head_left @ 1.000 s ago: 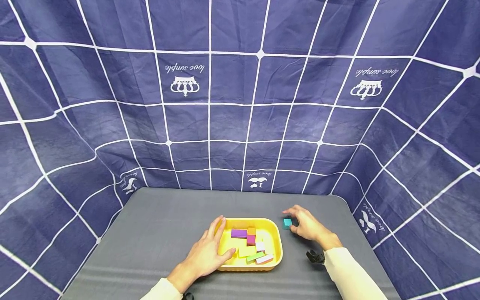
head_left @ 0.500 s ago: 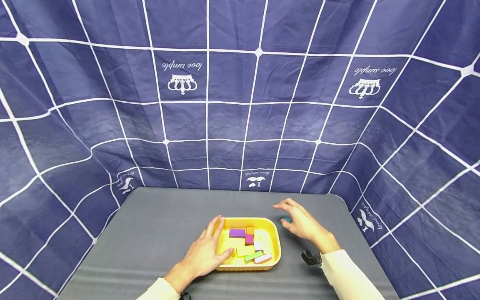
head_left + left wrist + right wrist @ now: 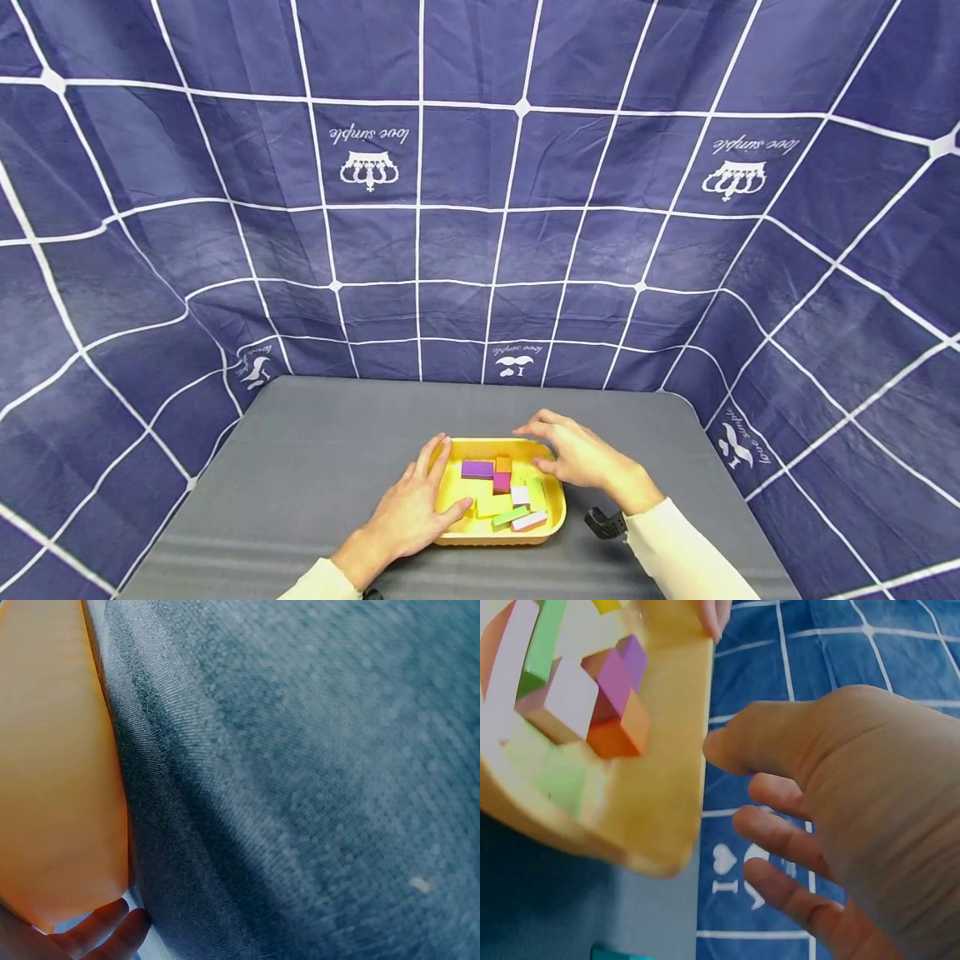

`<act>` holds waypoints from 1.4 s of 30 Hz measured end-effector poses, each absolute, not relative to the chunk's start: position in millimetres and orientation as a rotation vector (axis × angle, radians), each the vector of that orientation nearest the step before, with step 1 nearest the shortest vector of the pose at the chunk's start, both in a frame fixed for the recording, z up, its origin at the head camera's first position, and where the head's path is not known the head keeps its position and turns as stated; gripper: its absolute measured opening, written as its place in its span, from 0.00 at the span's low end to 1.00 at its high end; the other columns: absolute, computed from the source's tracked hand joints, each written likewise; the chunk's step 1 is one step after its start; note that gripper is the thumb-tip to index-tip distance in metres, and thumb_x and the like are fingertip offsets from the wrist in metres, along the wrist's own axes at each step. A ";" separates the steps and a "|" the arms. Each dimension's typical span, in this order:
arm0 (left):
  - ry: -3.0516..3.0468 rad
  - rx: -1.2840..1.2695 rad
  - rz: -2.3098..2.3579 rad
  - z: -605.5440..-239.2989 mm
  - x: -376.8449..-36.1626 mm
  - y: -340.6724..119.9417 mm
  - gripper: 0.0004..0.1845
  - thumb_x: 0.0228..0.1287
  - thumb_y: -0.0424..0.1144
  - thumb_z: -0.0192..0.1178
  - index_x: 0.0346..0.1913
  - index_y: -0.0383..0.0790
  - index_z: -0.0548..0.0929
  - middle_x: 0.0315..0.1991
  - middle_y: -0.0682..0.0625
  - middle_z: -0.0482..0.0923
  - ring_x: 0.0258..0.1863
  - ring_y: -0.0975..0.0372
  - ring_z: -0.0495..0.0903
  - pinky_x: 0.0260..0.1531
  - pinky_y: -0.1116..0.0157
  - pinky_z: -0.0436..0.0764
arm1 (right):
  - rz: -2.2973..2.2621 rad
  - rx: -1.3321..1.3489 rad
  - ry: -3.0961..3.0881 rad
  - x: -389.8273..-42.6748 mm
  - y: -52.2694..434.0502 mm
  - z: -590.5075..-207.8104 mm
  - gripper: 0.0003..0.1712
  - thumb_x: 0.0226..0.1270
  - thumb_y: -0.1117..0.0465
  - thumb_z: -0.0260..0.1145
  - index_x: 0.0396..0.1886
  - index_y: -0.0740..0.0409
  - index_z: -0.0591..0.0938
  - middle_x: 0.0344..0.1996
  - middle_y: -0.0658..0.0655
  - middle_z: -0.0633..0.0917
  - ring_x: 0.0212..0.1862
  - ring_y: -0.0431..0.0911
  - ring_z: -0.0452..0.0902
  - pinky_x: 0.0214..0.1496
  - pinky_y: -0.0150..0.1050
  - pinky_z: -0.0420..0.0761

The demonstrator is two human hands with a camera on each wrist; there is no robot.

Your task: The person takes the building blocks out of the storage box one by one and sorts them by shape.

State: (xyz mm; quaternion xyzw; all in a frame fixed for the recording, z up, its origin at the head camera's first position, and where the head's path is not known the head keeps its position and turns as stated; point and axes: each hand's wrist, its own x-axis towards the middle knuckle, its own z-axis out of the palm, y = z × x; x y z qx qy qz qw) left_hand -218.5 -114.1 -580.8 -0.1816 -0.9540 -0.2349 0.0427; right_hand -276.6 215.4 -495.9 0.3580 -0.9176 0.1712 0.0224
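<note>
A yellow plastic tray [image 3: 555, 510] holds several coloured blocks, among them purple [image 3: 477, 469], magenta [image 3: 502, 482], orange [image 3: 619, 735] and green [image 3: 510, 518] ones. My left hand [image 3: 408, 510] grips its left end, thumb over the inside and fingers round the back corner. Over the tray's right back corner hovers my right hand [image 3: 581, 457], fingers loosely bent, nothing visible in them. The right thumb overlaps the rim in the right wrist view. Part of a teal block [image 3: 621, 954] shows on the table beside the tray; my right hand hides it in the head view.
The tray stands on a grey cloth-covered table [image 3: 360, 433]. A blue curtain [image 3: 450, 242] with white grid lines rises behind it and at both sides. A black strap [image 3: 606, 523] is at my right wrist.
My right hand has moved left from around the teal block to the tray's right back corner. A pale green patch now shows inside the tray's right side. My left hand stays on the tray.
</note>
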 end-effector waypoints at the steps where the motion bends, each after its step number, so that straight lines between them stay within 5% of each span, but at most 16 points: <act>1: -2.916 -0.555 -0.718 -580.1 -218.6 -114.2 0.57 0.79 0.75 0.64 0.95 0.41 0.63 0.94 0.47 0.59 0.72 0.44 0.85 0.53 0.41 0.94 | 0.517 1.138 -2.836 -276.8 212.5 -496.4 0.29 0.72 0.66 0.83 0.72 0.52 0.91 0.58 0.53 0.90 0.57 0.50 0.90 0.63 0.49 0.91; 7: -2.922 -0.555 -0.732 -578.6 -219.7 -114.7 0.52 0.84 0.69 0.62 0.95 0.42 0.62 0.95 0.48 0.58 0.73 0.42 0.85 0.55 0.39 0.93 | 0.479 1.282 -2.849 -274.1 188.5 -499.2 0.28 0.73 0.60 0.85 0.71 0.54 0.91 0.58 0.55 0.90 0.57 0.51 0.91 0.64 0.49 0.92; 13: -2.945 -0.570 -0.762 -580.1 -217.3 -116.3 0.52 0.86 0.70 0.59 0.96 0.42 0.59 0.96 0.47 0.56 0.76 0.39 0.83 0.56 0.34 0.92 | 0.439 1.388 -2.915 -271.0 158.7 -506.0 0.30 0.73 0.55 0.87 0.73 0.49 0.91 0.59 0.52 0.90 0.51 0.44 0.88 0.54 0.33 0.87; 18: -2.925 -0.591 -0.738 -585.0 -218.7 -118.7 0.53 0.86 0.73 0.55 0.96 0.41 0.59 0.95 0.46 0.56 0.74 0.42 0.83 0.53 0.37 0.92 | 0.370 1.526 -2.866 -274.8 136.4 -514.6 0.32 0.72 0.53 0.88 0.73 0.50 0.91 0.62 0.49 0.90 0.55 0.41 0.88 0.61 0.29 0.86; 31: -2.909 -0.603 -0.740 -583.8 -217.0 -119.4 0.52 0.87 0.73 0.54 0.96 0.42 0.59 0.95 0.46 0.58 0.75 0.43 0.83 0.53 0.39 0.92 | 0.303 1.683 -2.849 -280.3 109.2 -524.5 0.17 0.69 0.56 0.90 0.53 0.42 0.95 0.38 0.40 0.88 0.39 0.30 0.79 0.42 0.17 0.73; 42: -2.938 -0.606 -0.741 -585.7 -219.5 -118.1 0.52 0.88 0.74 0.52 0.97 0.43 0.57 0.97 0.46 0.55 0.76 0.42 0.83 0.55 0.39 0.92 | 0.312 1.642 -2.879 -277.3 115.3 -520.1 0.17 0.69 0.63 0.86 0.54 0.48 0.93 0.39 0.45 0.90 0.36 0.28 0.76 0.41 0.17 0.74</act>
